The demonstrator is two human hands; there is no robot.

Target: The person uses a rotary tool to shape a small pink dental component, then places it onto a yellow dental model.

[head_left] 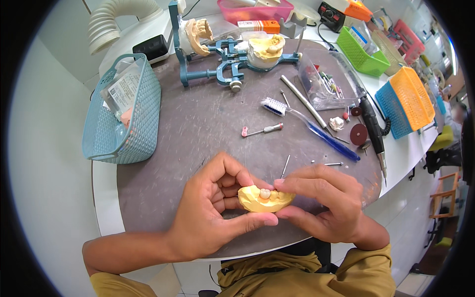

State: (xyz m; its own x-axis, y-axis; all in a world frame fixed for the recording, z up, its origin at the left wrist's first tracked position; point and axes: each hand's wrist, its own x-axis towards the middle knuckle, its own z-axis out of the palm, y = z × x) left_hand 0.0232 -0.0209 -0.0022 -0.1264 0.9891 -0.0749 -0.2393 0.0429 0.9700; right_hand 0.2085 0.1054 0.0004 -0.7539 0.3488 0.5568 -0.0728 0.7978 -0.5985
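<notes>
Low over the near part of the bench, a yellow plaster dental model (255,204) with a row of teeth is held between both hands. A white tooth crown (265,193) sits in that row. My left hand (203,208) grips the model's left end, thumb along the near side and fingers curled behind. At the other end, my right hand (329,200) pinches it between thumb and fingers. A thin metal bur (285,166) lies just beyond the model, and a small metal-handled tool with a pink tip (262,130) lies farther off.
A blue articulator (227,69) with plaster models stands at the back. On the right are a blue toothbrush (316,129), a black handpiece (373,131), a brown disc (358,134) and a clear box (330,79) of burs. A light-blue basket (123,133) stands at left.
</notes>
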